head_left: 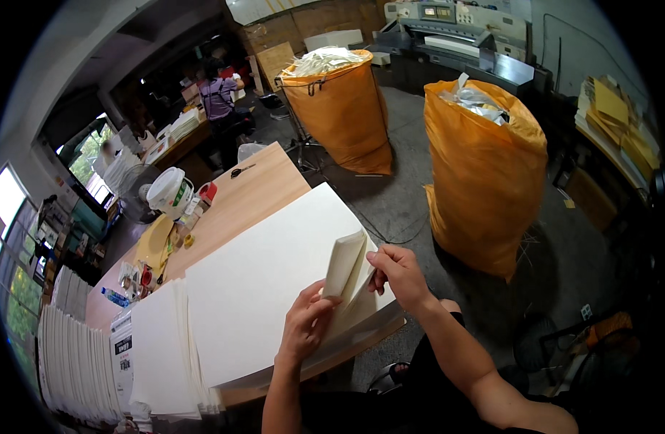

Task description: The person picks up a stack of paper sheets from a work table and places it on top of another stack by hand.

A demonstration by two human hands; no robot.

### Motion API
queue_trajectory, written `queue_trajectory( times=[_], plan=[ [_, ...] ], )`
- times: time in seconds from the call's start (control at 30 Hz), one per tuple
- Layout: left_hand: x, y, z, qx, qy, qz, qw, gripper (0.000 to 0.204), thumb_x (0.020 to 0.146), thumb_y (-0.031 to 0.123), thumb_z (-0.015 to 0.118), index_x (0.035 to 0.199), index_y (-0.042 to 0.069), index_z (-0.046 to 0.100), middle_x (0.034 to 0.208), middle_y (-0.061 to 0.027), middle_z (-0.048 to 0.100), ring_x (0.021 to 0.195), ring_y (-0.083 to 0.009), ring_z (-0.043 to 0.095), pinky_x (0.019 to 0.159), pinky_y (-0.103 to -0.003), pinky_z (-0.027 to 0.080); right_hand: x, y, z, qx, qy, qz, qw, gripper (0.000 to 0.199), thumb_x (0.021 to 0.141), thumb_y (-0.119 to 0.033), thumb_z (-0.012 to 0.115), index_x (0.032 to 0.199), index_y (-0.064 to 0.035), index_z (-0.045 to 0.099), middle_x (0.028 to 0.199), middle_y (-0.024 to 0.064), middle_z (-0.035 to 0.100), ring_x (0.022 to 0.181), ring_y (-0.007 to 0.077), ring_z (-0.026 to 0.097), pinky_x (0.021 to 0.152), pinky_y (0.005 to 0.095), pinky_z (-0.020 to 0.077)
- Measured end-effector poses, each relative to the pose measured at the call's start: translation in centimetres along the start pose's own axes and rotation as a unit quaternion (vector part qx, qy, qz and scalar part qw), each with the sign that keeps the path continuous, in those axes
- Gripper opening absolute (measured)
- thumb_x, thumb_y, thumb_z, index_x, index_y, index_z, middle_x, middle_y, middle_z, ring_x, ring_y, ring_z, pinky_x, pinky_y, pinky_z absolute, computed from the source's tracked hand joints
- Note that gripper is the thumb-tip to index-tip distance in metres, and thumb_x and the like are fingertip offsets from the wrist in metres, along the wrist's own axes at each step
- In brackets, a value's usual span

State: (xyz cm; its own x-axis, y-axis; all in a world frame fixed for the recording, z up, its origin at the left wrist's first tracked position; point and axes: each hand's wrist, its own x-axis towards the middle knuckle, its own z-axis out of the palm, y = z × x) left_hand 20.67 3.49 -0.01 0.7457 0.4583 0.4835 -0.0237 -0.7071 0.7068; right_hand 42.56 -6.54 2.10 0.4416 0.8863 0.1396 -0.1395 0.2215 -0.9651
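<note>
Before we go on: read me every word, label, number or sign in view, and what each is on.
No text is quoted here; print shows in these places:
White package at the left: a dark label with pale marks, blurred.
White bucket: green marking, too small to read.
Bottle: blue label, too small.
Machine display at the back: lit, too small.
Folded paper and large white sheet: no print visible.

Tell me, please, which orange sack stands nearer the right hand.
The sack on the right; the other sack, heaped with pale strips, stands farther back from the right hand, leftward.
</note>
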Motion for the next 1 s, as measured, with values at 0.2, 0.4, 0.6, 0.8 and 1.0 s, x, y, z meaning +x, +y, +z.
queue_trajectory(
  times=[0.2,0.4,0.6,0.8,1.0],
  plan=[
    [0.0,1.1,0.3,0.034,0.007,-0.012,0.999,0.054,0.07,0.003,0.092,0.119,0.012,0.073,0.134,-0.0129,0.061,0.12,-0.0309,0.066,0.094,-0.041,0.061,0.0,0.1,-0.2,0.1,-0.013,0.035,0.994,0.032,0.104,-0.022,0.06,0.076,-0.0079,0.056,0.061,0.0031,0.057,0.057,0.0135,0.062,0.052,0.0273,0.0478],
    [0.0,0.5,-0.4,0.015,0.011,-0.015,1.0,0.053,0.072,0.001,0.089,0.121,0.013,0.073,0.13,-0.0105,0.064,0.116,-0.0283,0.067,0.097,-0.039,0.06,-1.5,1.1,-0.5,-0.206,0.143,-0.144,0.957,0.034,0.101,-0.025,0.064,0.075,-0.0063,0.052,0.068,0.0062,0.058,0.058,0.0153,0.055,0.052,0.0321,0.0418],
    [-1.3,-0.7,-0.2,-0.023,0.0,0.002,1.0,0.052,0.076,0.004,0.087,0.124,0.016,0.071,0.133,-0.0108,0.063,0.117,-0.029,0.065,0.094,-0.042,0.06,-5.5,2.1,0.4,-0.513,-0.069,-0.324,0.792,0.032,0.08,-0.027,0.075,0.107,-0.0085,0.074,0.107,0.0129,0.067,0.113,0.0381,0.06,0.106,0.0515,0.0408],
    [-0.8,-0.6,0.7,0.22,-0.094,0.129,0.962,0.063,0.092,0.032,0.076,0.15,0.032,0.051,0.155,-0.0149,0.048,0.113,-0.0339,0.065,0.105,-0.055,0.052,-5.2,5.3,-2.2,-0.543,-0.194,-0.196,0.793,0.043,0.079,-0.04,0.076,0.109,-0.0086,0.077,0.123,0.0173,0.068,0.117,0.0378,0.059,0.102,0.0552,0.0375],
    [-1.1,-0.7,0.6,0.206,-0.101,0.055,0.972,0.05,0.094,0.031,0.074,0.133,0.003,0.062,0.129,-0.0142,0.067,0.113,-0.034,0.065,0.102,-0.047,0.053,-5.4,4.5,-0.9,-0.55,-0.161,-0.224,0.788,0.047,0.078,-0.036,0.077,0.111,-0.0041,0.074,0.117,0.0183,0.069,0.12,0.0388,0.058,0.109,0.0537,0.0358]
  ],
)
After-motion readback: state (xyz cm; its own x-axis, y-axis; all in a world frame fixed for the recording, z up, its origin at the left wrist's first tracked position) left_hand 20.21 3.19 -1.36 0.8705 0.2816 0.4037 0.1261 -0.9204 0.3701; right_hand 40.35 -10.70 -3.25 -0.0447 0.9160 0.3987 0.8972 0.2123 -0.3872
